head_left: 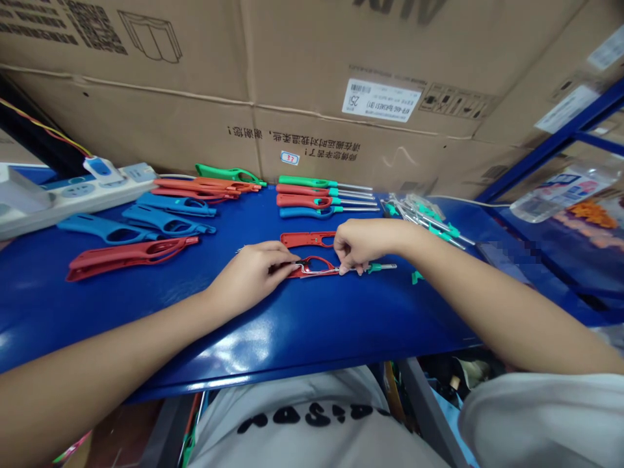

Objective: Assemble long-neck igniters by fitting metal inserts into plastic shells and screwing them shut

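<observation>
Working at red half-shell [316,273] on blue table [312,325], between our two hands. Our left hand [251,270] pinches its handle end, thumb and forefinger together; our right hand [363,244] pinches at loop tip, beside metal rod [390,266] with green collar [374,268], exact grip hidden. Just beyond: second red shell [305,240]. Farther: row of lighters [302,201]; leftward, blue shells [104,228]; rightward, rod pile [424,218]; behind, cardboard [302,78].

**Even light, local glare**

White glare marks the glossy blue metal worktop [351,325] near its front edge; below, shade deepens. At right, the clear plastic bottle [560,192] appears stretched and soft; a small patch nearby is pixelated.
</observation>
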A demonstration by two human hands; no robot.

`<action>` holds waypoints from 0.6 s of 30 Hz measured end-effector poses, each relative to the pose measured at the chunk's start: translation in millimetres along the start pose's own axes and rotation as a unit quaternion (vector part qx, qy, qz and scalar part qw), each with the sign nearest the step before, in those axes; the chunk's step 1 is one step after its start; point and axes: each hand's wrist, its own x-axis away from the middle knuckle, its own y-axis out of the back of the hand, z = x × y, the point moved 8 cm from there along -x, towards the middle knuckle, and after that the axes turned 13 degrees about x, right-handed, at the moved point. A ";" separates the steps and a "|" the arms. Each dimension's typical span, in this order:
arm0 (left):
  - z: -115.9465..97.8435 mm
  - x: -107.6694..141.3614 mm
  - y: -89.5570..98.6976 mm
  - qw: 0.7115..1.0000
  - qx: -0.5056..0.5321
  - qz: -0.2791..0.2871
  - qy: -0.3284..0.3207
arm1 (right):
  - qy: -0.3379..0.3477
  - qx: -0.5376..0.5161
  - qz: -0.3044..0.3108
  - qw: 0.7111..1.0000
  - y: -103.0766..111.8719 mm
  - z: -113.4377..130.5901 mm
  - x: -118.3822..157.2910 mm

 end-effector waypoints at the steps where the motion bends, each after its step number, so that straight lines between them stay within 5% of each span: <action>1: -0.4 -0.2 0.1 1.000 0.000 0.000 -0.001 | 0.000 0.010 -0.006 1.000 1.0 1.3 0.5; 7: -2.0 -1.4 0.3 1.000 0.001 0.000 -0.002 | 0.026 0.034 -0.060 0.997 4.0 6.2 13.8; 12: -2.5 -1.1 1.9 1.000 -0.005 0.003 -0.006 | 0.124 0.094 -0.211 0.965 9.5 23.7 27.6; 18: -0.7 -1.2 6.2 1.000 0.000 -0.005 -0.004 | 0.200 0.034 -0.281 0.938 -6.2 35.7 33.4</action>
